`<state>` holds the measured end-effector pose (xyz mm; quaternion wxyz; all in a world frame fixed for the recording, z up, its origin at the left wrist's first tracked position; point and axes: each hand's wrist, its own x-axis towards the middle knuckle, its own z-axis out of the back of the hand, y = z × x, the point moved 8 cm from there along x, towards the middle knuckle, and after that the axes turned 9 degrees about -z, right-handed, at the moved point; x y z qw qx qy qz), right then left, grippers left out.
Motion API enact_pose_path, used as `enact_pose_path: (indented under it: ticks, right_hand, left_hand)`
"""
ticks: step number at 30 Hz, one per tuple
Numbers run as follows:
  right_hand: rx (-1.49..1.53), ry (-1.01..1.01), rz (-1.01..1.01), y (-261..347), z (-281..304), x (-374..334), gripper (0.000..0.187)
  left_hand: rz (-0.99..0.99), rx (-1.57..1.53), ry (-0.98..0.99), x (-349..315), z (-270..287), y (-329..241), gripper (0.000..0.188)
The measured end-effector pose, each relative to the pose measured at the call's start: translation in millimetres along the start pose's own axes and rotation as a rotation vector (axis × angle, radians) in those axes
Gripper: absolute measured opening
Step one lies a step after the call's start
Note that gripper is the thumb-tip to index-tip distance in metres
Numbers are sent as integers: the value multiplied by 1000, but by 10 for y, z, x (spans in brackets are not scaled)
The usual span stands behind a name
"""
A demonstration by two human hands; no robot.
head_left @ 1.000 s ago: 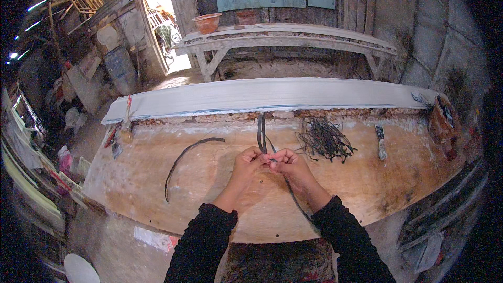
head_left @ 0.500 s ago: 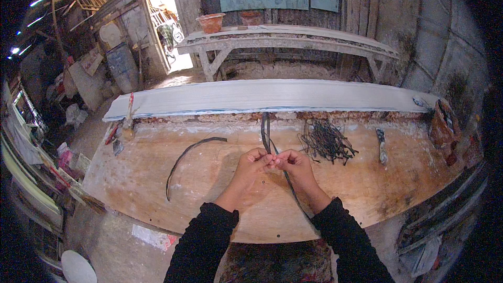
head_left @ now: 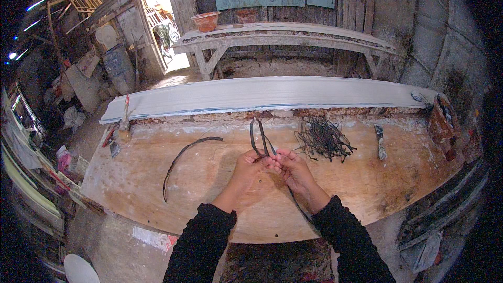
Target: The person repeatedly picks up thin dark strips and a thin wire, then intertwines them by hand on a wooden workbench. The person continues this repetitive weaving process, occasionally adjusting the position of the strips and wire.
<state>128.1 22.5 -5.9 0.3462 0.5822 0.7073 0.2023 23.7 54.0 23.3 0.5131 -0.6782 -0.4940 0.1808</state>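
Note:
Over the middle of the wooden board, a thin black strip (head_left: 252, 135) stands up in a narrow loop between my hands. Its tail drops below my fingers toward the board's near edge, by my right sleeve. My left hand (head_left: 246, 170) pinches the strip at the loop's base. Close against it, my right hand (head_left: 296, 172) grips the same strip with thumb and fingertips; the exact crossing is hidden by the fingers. To the left lies a second black strip (head_left: 181, 158), curved on the board. A tangled pile of short black cords (head_left: 326, 140) rests to the right.
Behind the wooden board (head_left: 141, 178) runs a long white-topped ledge (head_left: 262, 93). A brush (head_left: 126, 115) leans at its left end, and a brown container (head_left: 443, 123) stands at the right. Near it lies a whitened tool (head_left: 380, 142). Farther back is a bench (head_left: 293, 35) with pots.
The loop of strip above my hands has spread wider and its top has come down slightly. My right fingers have shifted a little; the view has tilted slightly.

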Motion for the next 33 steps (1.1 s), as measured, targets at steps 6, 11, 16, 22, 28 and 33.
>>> enact_pose_path:
  ticks: [6,11,16,22,28,33]
  right_hand:
    - [163,72,-75,-64,-16,6,14]
    - [147,70,-85,-46,-84,-41,12]
    - [-10,57,-95,-94,-20,22,9]
    - [-54,63,-125,-154,-9,42,5]
    - [-283,52,67,-24,-91,-29,13]
    - [-564,-138,398,156,-51,-59,12]
  left_hand:
    - [-80,135,18,-8,6,-20,12]
    - [-57,192,27,-8,20,-23,12]
    - [-160,396,109,3,0,-74,7]
    - [-85,315,78,-27,-29,-22,6]
    - [-154,222,86,-18,28,-27,9]
    - [-42,118,21,-13,2,35,10]
